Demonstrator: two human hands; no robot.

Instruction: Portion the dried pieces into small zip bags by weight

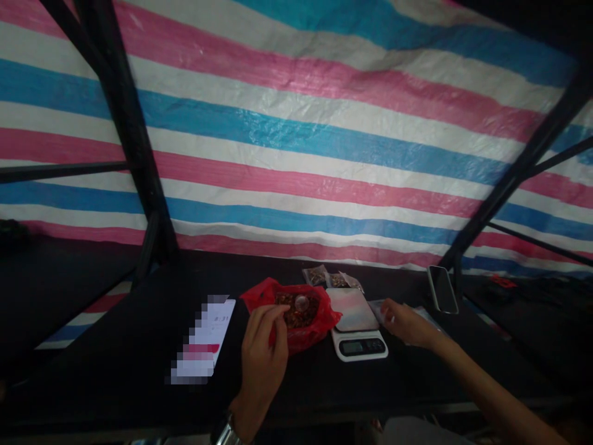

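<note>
My left hand (266, 352) is over the near left side of a red plastic bag (324, 327), fingers bent forward and thumb apart, with nothing visible in its grasp. Small brown pieces (296, 318) fill the open bag, and a small round clear object (302, 302) rests on them. Right of the bag stands a white kitchen scale (361, 349) with a bare metal plate (352, 310). Beyond the scale, my right hand (410, 324) has its fingers curled together at a thin clear plastic bag (377, 309); its fingertips are partly hidden.
Several small filled clear packets (338, 280) lie behind the scale. A lit phone (204, 340) is at left on the black table (139, 383); another phone (443, 289) leans near a dark frame post at right. A striped plastic sheet (301, 142) hangs behind.
</note>
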